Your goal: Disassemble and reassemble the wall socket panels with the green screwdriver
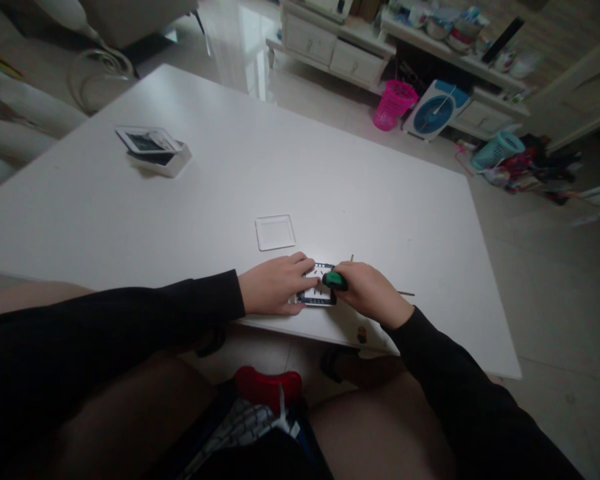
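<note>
A white wall socket [319, 292] with a black frame and slot holes lies near the table's front edge. My left hand [275, 285] grips its left side, with fingers over the top and the thumb at the near edge. In my right hand [373, 290] is a screwdriver [335, 281] with a green and black handle, held upright over the right part of the socket. Its tip is hidden from view. Just beyond my left hand lies a thin white socket cover plate [275, 233]. A thin metal rod [407, 293] shows beside my right hand.
An open box [173, 162] with a tilted lid stands at the far left of the white table [380, 193]. A small brown piece [361, 334] sits at the front edge. On the floor beyond are a pink basket [394, 105] and a blue fan [435, 112].
</note>
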